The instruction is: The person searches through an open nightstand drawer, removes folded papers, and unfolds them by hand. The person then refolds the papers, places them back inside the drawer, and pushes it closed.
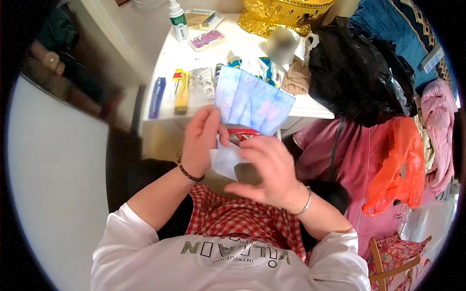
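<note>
My left hand (203, 140), with a beaded bracelet at the wrist, grips the left edge of a blue-and-violet patterned sheet (252, 102) that shows a fold line. Below it a white piece of paper (225, 160) hangs between my two hands. My right hand (269, 172), with a silver bangle, is at the right of the white paper, its thumb and fingers spread apart, the fingertips near the lower edge of the patterned sheet. Something red (242, 131) shows in the gap behind the hands, partly hidden.
A white table (165, 68) holds a spray bottle (179, 24), a small clear case (208, 40), a blue packet (157, 98), a yellow box (182, 94) and a gold container (286, 14). Black plastic bag (349, 72), orange bag (395, 169) and pink cloth lie right.
</note>
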Motion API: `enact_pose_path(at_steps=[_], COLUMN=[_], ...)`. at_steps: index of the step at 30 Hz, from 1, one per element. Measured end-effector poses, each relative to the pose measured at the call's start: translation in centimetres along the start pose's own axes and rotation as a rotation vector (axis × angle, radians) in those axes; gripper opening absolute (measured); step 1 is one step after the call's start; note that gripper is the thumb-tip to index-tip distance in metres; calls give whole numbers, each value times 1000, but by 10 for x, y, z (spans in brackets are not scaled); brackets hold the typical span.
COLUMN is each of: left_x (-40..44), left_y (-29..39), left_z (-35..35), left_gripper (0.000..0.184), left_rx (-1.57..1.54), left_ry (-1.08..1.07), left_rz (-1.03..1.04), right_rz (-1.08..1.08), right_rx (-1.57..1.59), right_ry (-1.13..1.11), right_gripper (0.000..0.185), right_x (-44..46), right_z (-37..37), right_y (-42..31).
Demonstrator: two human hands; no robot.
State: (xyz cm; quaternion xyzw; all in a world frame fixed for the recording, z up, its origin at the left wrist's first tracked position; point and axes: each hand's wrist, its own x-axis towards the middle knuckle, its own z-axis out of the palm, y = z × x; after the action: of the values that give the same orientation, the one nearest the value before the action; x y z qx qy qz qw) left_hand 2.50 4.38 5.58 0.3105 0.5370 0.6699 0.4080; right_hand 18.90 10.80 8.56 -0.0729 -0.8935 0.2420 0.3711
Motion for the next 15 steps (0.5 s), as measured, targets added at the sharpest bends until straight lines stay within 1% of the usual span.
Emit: enact_pose_path(at_steps=[1,2,3,4,5,6,7,8,9,10,11,12,14,15], left_x=[1,1,1,1,1,1,1,1,2,3,4,3,2,1], left_y=[-3,-4,-5,-5,-5,-4,-2,-1,-2,-6,-8,-8,-8,-9], left_z=[2,5,7,9,10,11,11,11,12,14,14,14,12,13], left_gripper=[20,21,21,21,21,21,21,21,21,21,20,20,20,20], left_rx=[-64,-129,-128,-182,-238,-240,-183,-127,-129,-98,-66,-66,12,11], left_ry=[19,36,36,38,38,33,50,69,71,121,170,170,114,110], left_rz=[-6,-13,-15,-24,-33,-34,-30,-24,-21,34,88,88,131,129], right_rz=[0,-20,-39,-36,-72,-110,-36,-39,210,460,501,502,693,707], right_rx=[3,-81,-165,-166,-198,-230,-133,-135,73,284,326,325,522,546], right_ry=[1,-17,-35,-34,-14,4,42,40,93,145,206,206,260,270], right_gripper=[40,38,35,35,32,28,16,16,13,10,12,12,17,18], right_x=[-2,-4,-6,-9,-11,-10,-8,-7,-7,-7,-10,-11,-12,-11], right_z=[6,12,16,18,20,18,14,10,7,6,8,9,7,8], right_y=[-5,-10,-10,-5,3,8,10,9,9,8,12,16,24,25])
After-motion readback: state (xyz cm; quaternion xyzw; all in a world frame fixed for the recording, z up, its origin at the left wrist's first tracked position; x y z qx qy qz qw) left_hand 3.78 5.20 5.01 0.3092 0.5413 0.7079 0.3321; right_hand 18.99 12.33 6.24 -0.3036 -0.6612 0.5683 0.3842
